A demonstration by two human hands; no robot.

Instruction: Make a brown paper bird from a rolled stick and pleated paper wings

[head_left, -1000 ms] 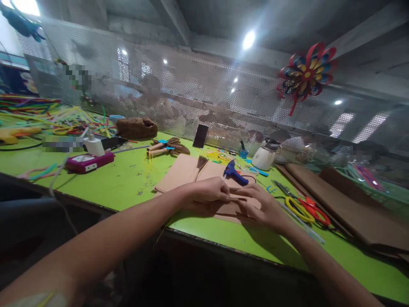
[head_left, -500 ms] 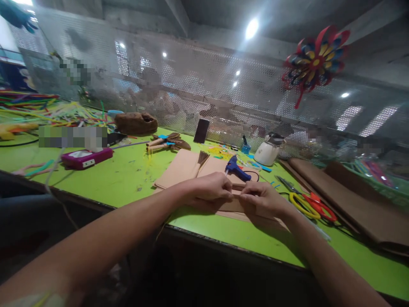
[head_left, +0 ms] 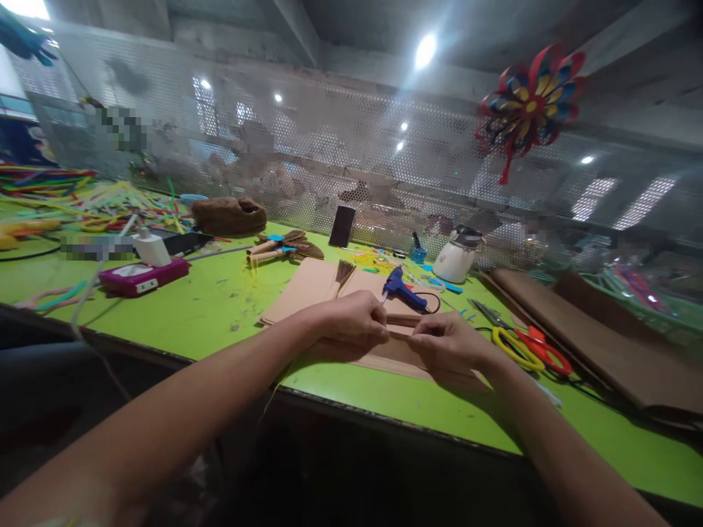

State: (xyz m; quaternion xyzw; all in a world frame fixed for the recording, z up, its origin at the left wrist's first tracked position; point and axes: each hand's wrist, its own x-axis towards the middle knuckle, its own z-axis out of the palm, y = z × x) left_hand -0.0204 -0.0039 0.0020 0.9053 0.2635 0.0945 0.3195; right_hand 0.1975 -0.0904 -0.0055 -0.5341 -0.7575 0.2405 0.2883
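My left hand [head_left: 359,320] and my right hand [head_left: 451,338] are closed in a pinch, a short way apart, over a stack of brown kraft paper [head_left: 387,356]. Between the fingertips runs a narrow strip of brown paper [head_left: 400,337], held at both ends and partly hidden by the fingers. Just beyond the hands, a blue glue gun [head_left: 403,291] lies on the paper. A brown fringed paper piece [head_left: 344,275] rests to its left.
Right of my right hand lie yellow-handled scissors [head_left: 516,350] and orange-handled scissors [head_left: 549,351], beside a large folded brown sheet [head_left: 593,344]. A white pot [head_left: 457,256] and a phone [head_left: 342,226] stand at the back. A purple power strip [head_left: 143,278] sits at left.
My left hand has shifted slightly left, and the gap between my fingertips is a little wider. The strip stays pinched in both hands. The view has moved slightly.
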